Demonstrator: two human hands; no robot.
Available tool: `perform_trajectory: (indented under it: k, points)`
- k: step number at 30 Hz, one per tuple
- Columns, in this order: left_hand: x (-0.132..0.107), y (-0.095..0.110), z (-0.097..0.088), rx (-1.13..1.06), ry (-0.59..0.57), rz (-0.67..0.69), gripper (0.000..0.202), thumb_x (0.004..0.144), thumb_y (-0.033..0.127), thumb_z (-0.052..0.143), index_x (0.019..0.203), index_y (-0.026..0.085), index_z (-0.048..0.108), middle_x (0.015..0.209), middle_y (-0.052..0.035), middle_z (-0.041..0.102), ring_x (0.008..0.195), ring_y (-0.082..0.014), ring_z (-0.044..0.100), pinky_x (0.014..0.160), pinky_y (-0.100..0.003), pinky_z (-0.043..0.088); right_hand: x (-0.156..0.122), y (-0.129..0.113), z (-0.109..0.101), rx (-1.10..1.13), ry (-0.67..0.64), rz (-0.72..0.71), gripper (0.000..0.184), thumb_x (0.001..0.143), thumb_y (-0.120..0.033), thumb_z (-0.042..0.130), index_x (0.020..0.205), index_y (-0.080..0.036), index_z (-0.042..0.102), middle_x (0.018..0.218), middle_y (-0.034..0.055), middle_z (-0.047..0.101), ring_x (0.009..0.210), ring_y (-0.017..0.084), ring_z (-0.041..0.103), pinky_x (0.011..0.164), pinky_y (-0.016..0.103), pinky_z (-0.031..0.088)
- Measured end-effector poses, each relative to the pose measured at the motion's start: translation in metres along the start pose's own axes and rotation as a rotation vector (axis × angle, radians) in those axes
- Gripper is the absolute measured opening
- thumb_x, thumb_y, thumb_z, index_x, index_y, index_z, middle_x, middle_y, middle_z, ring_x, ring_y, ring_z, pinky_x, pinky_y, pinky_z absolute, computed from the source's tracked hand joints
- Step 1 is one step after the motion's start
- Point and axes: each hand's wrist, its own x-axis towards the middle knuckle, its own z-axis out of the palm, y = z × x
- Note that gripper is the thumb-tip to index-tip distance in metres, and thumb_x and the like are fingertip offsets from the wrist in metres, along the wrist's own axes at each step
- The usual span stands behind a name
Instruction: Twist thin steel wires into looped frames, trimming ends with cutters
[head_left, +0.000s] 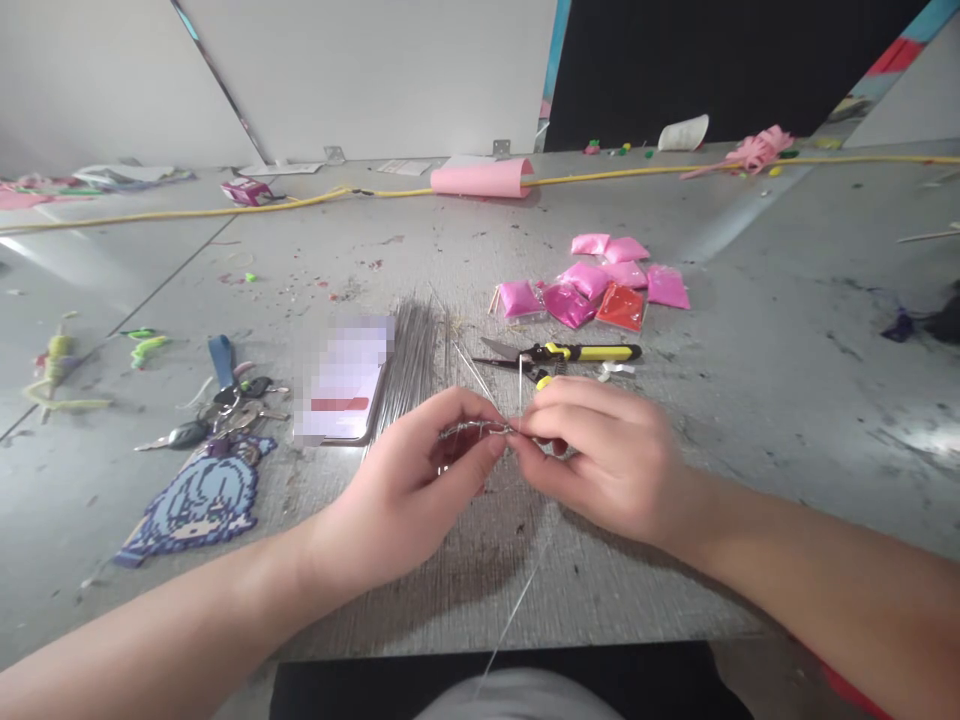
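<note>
A small piece of twisted silvery wire [480, 428] is held between my two hands, above the table near its front edge. My left hand [431, 465] is closed on its left part, thumb and forefinger pinching it. My right hand [604, 445] pinches the same wire at its right end, the fingertips nearly meeting those of the left. Loose wire ends stick up and one long strand hangs down toward my lap. Behind the hands lie pruning shears [600, 353] with yellow and black handles, partly hidden by my right hand. A bundle of straight thin wires [409, 350] lies beyond my left hand.
A phone [345, 385] lies left of the wires. Keys [240, 405] with a blue pixel-pattern charm [199, 495] lie farther left. Several pink packets [589, 280] and a red packet [621, 307] sit behind the shears. A yellow cable [622, 173] crosses the back, by a pink paper roll [480, 178].
</note>
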Motion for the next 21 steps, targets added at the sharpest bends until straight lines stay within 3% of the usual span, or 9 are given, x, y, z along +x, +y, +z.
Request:
perform_trajectory:
  k: [7,16,18,21]
  points:
    - [0.002,-0.002,-0.005,0.165,-0.027,0.142,0.007,0.1,0.025,0.054,0.102,0.02,0.057,0.076,0.0044,0.053,0.063,-0.0077,0.045,0.058,-0.021,0.04,-0.001,-0.002,-0.003,0.197,-0.032,0.151,0.013,0.091,-0.011,0.062,0.079,-0.013,0.064,0.072,0.0031,0.058,0.064,0.011,0.051,0.057,0.027,0.041]
    - [0.004,-0.006,-0.012,0.385,-0.03,0.45,0.017,0.092,0.004,0.054,0.103,0.016,0.058,0.09,-0.0007,0.059,0.081,-0.0103,0.054,0.073,-0.023,0.044,0.001,-0.004,0.0,0.761,-0.096,0.741,0.022,0.088,-0.024,0.07,0.069,-0.019,0.06,0.071,-0.0024,0.052,0.067,0.012,0.046,0.059,0.027,0.036]
    - [0.005,-0.006,-0.013,0.402,-0.013,0.473,0.015,0.092,0.004,0.055,0.101,0.016,0.057,0.089,-0.0001,0.058,0.08,-0.0101,0.054,0.073,-0.023,0.044,0.001,0.0,0.002,0.855,-0.106,0.787,0.019,0.085,-0.024,0.074,0.07,-0.019,0.063,0.071,-0.0026,0.052,0.068,0.011,0.045,0.06,0.027,0.035]
    - [0.005,-0.005,-0.012,0.382,0.031,0.394,0.007,0.094,0.011,0.057,0.095,0.018,0.056,0.085,0.0014,0.056,0.076,-0.0096,0.052,0.069,-0.024,0.044,0.001,0.005,0.001,0.925,-0.135,0.762,0.015,0.089,-0.026,0.069,0.075,-0.019,0.066,0.073,-0.0022,0.052,0.065,0.011,0.044,0.059,0.028,0.035]
